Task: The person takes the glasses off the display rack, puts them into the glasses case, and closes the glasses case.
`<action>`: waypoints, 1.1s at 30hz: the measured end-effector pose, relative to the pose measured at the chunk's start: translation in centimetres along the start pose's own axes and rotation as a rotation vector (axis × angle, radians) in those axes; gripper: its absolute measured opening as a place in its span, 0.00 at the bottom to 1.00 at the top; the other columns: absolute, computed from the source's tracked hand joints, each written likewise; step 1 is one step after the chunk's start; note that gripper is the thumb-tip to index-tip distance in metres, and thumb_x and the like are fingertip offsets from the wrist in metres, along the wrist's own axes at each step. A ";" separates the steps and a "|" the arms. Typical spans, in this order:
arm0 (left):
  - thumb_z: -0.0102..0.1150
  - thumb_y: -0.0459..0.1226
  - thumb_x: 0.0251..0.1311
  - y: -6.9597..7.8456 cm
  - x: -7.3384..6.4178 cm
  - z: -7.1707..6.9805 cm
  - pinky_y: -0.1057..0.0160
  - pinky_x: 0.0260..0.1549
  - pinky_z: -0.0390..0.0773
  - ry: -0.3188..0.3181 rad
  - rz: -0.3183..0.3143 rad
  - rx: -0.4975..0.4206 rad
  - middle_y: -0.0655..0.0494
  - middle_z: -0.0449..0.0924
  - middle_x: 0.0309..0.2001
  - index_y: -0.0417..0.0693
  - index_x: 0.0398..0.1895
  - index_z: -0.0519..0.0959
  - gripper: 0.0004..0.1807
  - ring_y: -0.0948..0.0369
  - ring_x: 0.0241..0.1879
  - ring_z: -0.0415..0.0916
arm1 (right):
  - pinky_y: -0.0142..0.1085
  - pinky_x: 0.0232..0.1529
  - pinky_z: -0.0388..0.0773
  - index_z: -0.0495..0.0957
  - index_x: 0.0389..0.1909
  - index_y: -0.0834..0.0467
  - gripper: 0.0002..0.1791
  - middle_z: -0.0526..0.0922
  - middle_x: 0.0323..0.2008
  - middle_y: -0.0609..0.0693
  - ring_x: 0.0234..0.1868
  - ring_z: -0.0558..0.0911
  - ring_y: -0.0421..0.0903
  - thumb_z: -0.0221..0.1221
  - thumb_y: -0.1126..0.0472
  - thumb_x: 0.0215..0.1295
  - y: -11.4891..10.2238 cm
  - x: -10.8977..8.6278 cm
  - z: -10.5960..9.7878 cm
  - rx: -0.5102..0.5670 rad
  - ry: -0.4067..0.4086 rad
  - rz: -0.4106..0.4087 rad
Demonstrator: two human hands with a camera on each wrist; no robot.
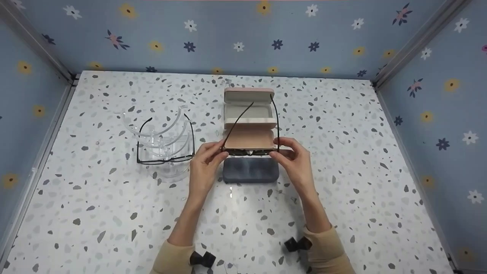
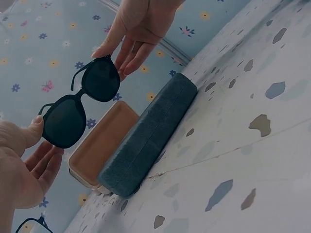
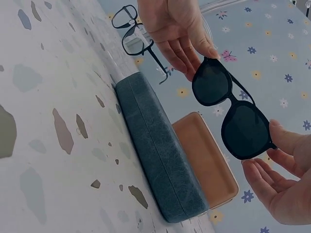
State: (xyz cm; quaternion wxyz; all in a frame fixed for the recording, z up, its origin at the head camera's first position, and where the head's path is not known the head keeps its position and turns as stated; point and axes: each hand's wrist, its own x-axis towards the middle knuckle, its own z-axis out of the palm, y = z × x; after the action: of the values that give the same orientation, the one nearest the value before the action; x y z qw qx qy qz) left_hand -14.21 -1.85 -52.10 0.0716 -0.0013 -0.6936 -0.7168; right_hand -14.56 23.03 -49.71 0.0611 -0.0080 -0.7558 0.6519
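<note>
Head view alone shows pale case lining [image 1: 249, 112] — left hand [image 1: 204, 163] and right hand [image 1: 297, 165] pinch sunglasses [image 2: 75, 105].

Back wall [image 1: 236, 28] blue, printed with small flowers. Metal strip [image 1: 415, 41] up right-hand corner. Surface [image 1: 354, 182] white, grey-flecked.

Tabletop [image 1: 361, 182]: far open case [image 1: 258, 113] approx. ctr, nearest far edge; middle open case [image 1: 251, 139] just in front; closed glasses case [image 1: 251, 170] in front of that. Display stand [image 1: 161, 142] betw. L edge & case row, eyeglasses [image 1: 165, 161] on it. Sunglasses [image 2: 77, 108] betw. L-hand fingers [image 1: 208, 147] & R-hand fingers [image 1: 290, 142], above tabletop, temples [image 1: 278, 121] twd far edge.
</note>
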 end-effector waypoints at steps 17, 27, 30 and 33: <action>0.69 0.37 0.62 -0.4 0.1 -0.1 0.72 0.50 0.82 -0.022 0.059 0.079 0.50 0.83 0.53 0.48 0.57 0.86 0.19 0.61 0.48 0.83 | 0.30 0.46 0.87 0.77 0.67 0.59 0.31 0.78 0.64 0.64 0.43 0.89 0.39 0.70 0.69 0.61 0.0 -0.1 0.0 0.000 -0.006 0.010; 0.66 0.39 0.65 -0.3 0.1 -0.1 0.71 0.55 0.80 -0.046 0.049 0.131 0.50 0.81 0.55 0.43 0.57 0.85 0.18 0.59 0.53 0.80 | 0.32 0.48 0.87 0.76 0.68 0.56 0.31 0.78 0.64 0.59 0.45 0.89 0.44 0.70 0.67 0.63 0.0 -0.1 0.0 -0.050 -0.014 -0.021; 0.65 0.39 0.66 -0.2 0.1 -0.1 0.71 0.54 0.79 -0.057 0.052 0.148 0.50 0.80 0.55 0.42 0.56 0.85 0.18 0.59 0.53 0.80 | 0.32 0.49 0.87 0.77 0.68 0.55 0.31 0.79 0.64 0.57 0.47 0.88 0.47 0.70 0.65 0.63 0.0 -0.1 0.1 -0.067 -0.016 -0.022; 0.64 0.39 0.67 -0.2 0.1 -0.1 0.72 0.53 0.79 -0.066 0.055 0.149 0.50 0.80 0.56 0.41 0.56 0.85 0.17 0.59 0.52 0.79 | 0.31 0.49 0.86 0.76 0.69 0.54 0.32 0.79 0.64 0.56 0.47 0.88 0.48 0.70 0.65 0.63 0.0 -0.1 0.1 -0.079 -0.019 -0.017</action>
State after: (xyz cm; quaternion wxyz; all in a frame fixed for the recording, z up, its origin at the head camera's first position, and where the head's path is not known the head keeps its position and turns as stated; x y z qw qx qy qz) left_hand -14.38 -1.95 -52.31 0.0682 -0.0386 -0.7468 -0.6605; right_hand -14.51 22.92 -49.76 0.0592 0.0021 -0.7815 0.6210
